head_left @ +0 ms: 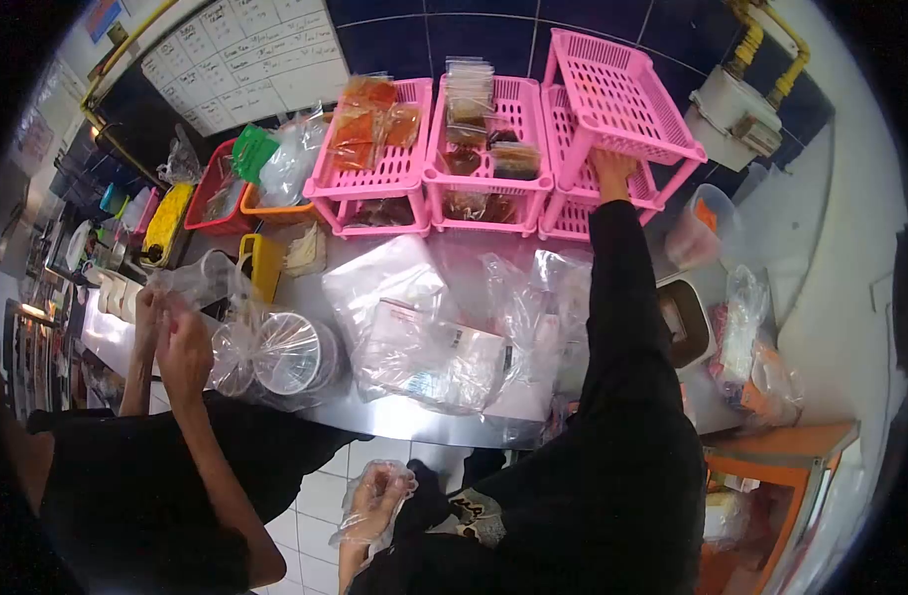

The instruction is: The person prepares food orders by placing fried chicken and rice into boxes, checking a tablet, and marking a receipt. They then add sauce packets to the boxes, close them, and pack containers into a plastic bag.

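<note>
My right hand (612,171), bare at the end of a black sleeve, reaches into the right-hand pink plastic rack (627,104), beneath its upper basket. That basket hides the fingers, so what they touch does not show. Low in front of me, below the counter edge, my left hand (376,501) wears a loose clear plastic glove (399,481). Its fingers are curled in, and nothing shows between them. Nearest on the counter lie clear plastic bags (394,283) and a white and red packet (434,347) under plastic.
Two more pink racks hold orange sachets (364,129) and dark sachets (464,124). At left, a co-worker's hands (181,342) grip a clear bag near wrapped round containers (290,352). A clear jug (697,228) and a brown-lined tub (687,322) stand at right, near a gas meter (741,119).
</note>
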Demonstrator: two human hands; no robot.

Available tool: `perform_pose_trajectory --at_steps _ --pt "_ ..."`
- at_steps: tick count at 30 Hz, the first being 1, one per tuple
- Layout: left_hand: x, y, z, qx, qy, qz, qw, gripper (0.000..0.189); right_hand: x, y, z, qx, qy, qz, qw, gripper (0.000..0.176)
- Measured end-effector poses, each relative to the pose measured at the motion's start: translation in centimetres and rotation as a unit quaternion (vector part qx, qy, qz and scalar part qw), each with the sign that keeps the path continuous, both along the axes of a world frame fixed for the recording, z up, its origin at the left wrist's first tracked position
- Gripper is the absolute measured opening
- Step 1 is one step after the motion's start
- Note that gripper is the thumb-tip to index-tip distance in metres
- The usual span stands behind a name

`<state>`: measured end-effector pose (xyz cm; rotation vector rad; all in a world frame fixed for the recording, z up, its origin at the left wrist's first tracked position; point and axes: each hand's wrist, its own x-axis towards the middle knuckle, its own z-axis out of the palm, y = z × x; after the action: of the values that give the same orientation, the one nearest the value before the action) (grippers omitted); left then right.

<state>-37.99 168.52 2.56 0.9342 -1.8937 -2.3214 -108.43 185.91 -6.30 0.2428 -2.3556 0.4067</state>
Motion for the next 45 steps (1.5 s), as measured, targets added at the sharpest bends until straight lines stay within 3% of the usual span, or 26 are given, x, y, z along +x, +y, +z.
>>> perform_pose_trajectory --at_steps 3,6,7,8,9,10,12,14,17,20,21,23,24,25,27,28,31,32,35,36,39,40,43,45 --pt "-0.2 -0.6 0.1 -0.004 -0.001 0.001 1.0 0.012 -3.0 2.4 -1.6 -0.052 0.199 0.116 0.972 0.067" --pt "0.3 -1.1 -0.1 -0.013 -0.001 0.012 1.0 0.013 0.8 4.1 3.0 -0.05 0.015 -0.017 0.998 0.058" --pt "0.7 -1.1 -0.1 -0.012 -0.001 0.017 1.0 0.013 3.4 4.0 5.3 -0.218 -0.085 -0.014 0.972 0.052" --pt "1.1 -1.2 0.1 -0.024 -0.003 0.01 1.0 0.013 7.0 3.3 8.3 -0.377 -0.18 -0.013 0.909 0.047" --pt "1.2 -1.4 0.2 -0.034 -0.001 0.003 0.999 0.014 9.5 2.7 10.1 -0.52 -0.266 -0.011 0.811 0.042" --pt "1.5 -1.5 0.4 -0.045 0.001 -0.005 0.999 0.014 10.6 2.3 8.8 -0.638 -0.187 0.045 0.746 0.035" --pt "1.7 -1.8 0.9 -0.044 0.047 -0.019 0.998 0.014 15.1 2.7 7.6 -0.714 -0.11 0.212 0.658 0.028" --pt "2.6 -2.2 0.5 -0.038 0.123 -0.032 0.991 0.015 23.4 2.4 9.1 -0.714 -0.116 0.199 0.661 0.035" --pt "5.3 -3.0 2.5 -0.034 0.154 -0.092 0.983 0.015 39.1 0.0 13.3 -0.704 -0.126 0.329 0.617 0.042" --pt "11.8 -5.5 3.9 0.088 0.178 -0.208 0.958 0.032 54.9 -3.6 17.3 -0.648 -0.217 0.453 0.572 0.043" --pt "14.7 -6.6 4.4 0.134 0.174 -0.234 0.947 0.04 59.7 -4.9 17.9 -0.566 -0.22 0.51 0.61 0.042" --pt "21.0 -8.9 4.6 0.236 0.258 -0.243 0.905 0.063 69.0 -7.9 17.7 -0.482 -0.413 0.572 0.52 0.033" --pt "25.1 -9.8 4.2 0.274 0.258 -0.199 0.905 0.096 73.8 -11.3 19.1 -0.425 -0.44 0.649 0.452 0.028" --pt "28.9 -10.7 4.6 0.276 0.273 -0.132 0.912 0.104 78.6 -14.6 20.4 -0.359 -0.465 0.715 0.379 0.023" --pt "36.6 -12.8 6.4 0.284 0.303 -0.011 0.91 0.12 86.5 -21.2 21.0 -0.15 -0.469 0.782 0.383 0.018" --pt "40.2 -13.0 6.7 0.318 0.326 0.105 0.884 0.127 90.2 -24.3 20.7 -0.074 -0.48 0.787 0.381 0.016" --pt "47.2 -16.6 7.5 0.243 0.34 0.283 0.863 0.112 100.0 -33.4 20.3 -0.01 -0.517 0.75 0.412 0.018" --pt "46.7 -15.8 6.0 0.164 0.313 0.351 0.867 0.081 99.8 -34.2 18.1 0.005 -0.534 0.757 0.376 0.022" --pt "50.7 -22.0 3.6 0.234 0.269 0.502 0.788 0.054 104.9 -42.5 14.6 -0.042 -0.567 0.758 0.319 0.02" --pt "51.5 -24.2 2.8 0.235 0.258 0.532 0.772 0.044 105.6 -44.9 14.0 -0.076 -0.625 0.725 0.279 0.022" --pt "52.3 -31.6 1.6 0.179 0.26 0.572 0.757 0.031 105.7 -52.1 12.3 -0.163 -0.603 0.717 0.31 0.026" --pt "53.0 -35.2 0.9 0.157 0.256 0.571 0.764 0.03 105.4 -55.4 11.5 -0.178 -0.59 0.708 0.344 0.027" --pt "54.2 -46.0 -1.0 0.091 0.181 0.57 0.797 0.034 103.6 -65.4 10.3 -0.335 -0.615 0.598 0.39 0.03" --pt "54.3 -53.4 -0.6 0.088 0.18 0.548 0.812 0.04 99.7 -73.0 8.1 -0.382 -0.534 0.592 0.467 0.032"
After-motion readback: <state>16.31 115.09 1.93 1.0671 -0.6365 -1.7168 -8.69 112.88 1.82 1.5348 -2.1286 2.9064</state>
